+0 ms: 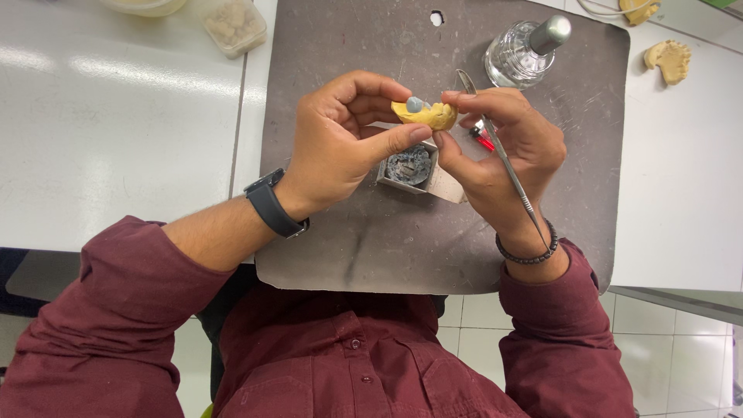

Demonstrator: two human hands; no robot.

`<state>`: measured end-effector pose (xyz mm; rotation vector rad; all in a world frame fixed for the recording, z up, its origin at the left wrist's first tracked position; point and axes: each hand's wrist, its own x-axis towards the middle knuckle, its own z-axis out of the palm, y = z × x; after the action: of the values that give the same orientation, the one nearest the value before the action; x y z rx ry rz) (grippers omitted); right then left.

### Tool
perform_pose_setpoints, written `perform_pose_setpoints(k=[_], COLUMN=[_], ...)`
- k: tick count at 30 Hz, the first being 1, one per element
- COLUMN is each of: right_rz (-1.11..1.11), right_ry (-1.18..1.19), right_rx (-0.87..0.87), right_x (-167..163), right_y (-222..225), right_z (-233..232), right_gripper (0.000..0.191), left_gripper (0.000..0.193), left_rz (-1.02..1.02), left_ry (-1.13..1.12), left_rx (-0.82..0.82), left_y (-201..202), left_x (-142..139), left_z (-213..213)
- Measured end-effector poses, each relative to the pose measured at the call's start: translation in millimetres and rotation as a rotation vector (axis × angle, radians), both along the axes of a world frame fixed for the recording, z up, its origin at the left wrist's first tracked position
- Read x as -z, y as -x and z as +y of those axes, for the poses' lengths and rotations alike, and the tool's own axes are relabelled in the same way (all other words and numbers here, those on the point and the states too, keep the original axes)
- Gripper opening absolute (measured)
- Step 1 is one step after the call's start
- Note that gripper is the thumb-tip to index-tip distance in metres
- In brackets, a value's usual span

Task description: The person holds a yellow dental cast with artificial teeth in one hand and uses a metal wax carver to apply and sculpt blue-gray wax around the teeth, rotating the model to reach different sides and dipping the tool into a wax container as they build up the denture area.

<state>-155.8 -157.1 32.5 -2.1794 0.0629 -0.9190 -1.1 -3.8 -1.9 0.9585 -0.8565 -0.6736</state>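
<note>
Both hands hold a small yellow dental cast (pixel 430 116) above the dark work mat (pixel 387 240). A grey-blue wax tooth (pixel 416 104) sits on top of the cast. My left hand (pixel 340 139) pinches the cast's left side between thumb and fingers. My right hand (pixel 507 151) grips the cast's right end and also carries a thin metal carving tool (pixel 507 162) that runs along the palm to the wrist. Under the cast a small white box of grey wax (pixel 410 166) rests on the mat.
A glass spirit lamp with a metal cap (pixel 526 50) stands at the mat's far right. A red lighter (pixel 481 139) lies behind my right fingers. Another yellow cast (pixel 669 60) lies on the white table to the right, and a clear container of casts (pixel 232 25) sits far left.
</note>
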Motion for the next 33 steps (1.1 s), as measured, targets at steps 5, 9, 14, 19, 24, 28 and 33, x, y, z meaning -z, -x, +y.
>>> perform_pose_setpoints(k=[5, 9, 14, 19, 24, 28, 33], right_rz=[-0.016, -0.023, 0.024, 0.068, 0.022, -0.025, -0.033], right_ry=[0.0, 0.0, -0.002, 0.033, -0.082, -0.159, -0.047], right_rx=[0.007, 0.0, 0.012, 0.03, 0.033, -0.022, -0.037], right_x=[1.4, 1.4, -1.6, -5.4, -6.5, -5.3, -4.0], right_y=[0.1, -0.2, -0.8, -2.3, -2.7, -2.4, 2.3], right_z=[0.7, 0.1, 1.1, 3.4, 5.1, 6.9, 8.3], right_gripper=[0.038, 0.037, 0.034, 0.035, 0.023, 0.02, 0.02], left_gripper=[0.034, 0.034, 0.034, 0.034, 0.032, 0.032, 0.032], left_rz=[-0.02, -0.022, -0.031, -0.102, -0.284, -0.471, -0.552], left_ry=[-0.006, -0.015, -0.003, 0.005, 0.024, 0.041, 0.027], left_rx=[0.002, 0.003, -0.022, -0.075, -0.167, -0.275, -0.295], left_y=[-0.5, -0.4, 1.0, 2.8, 3.5, 5.2, 4.3], left_x=[0.2, 0.2, -0.5, -1.3, -3.3, -6.4, -8.6], left_z=[0.2, -0.5, 0.5, 2.3, 2.1, 5.4, 7.8])
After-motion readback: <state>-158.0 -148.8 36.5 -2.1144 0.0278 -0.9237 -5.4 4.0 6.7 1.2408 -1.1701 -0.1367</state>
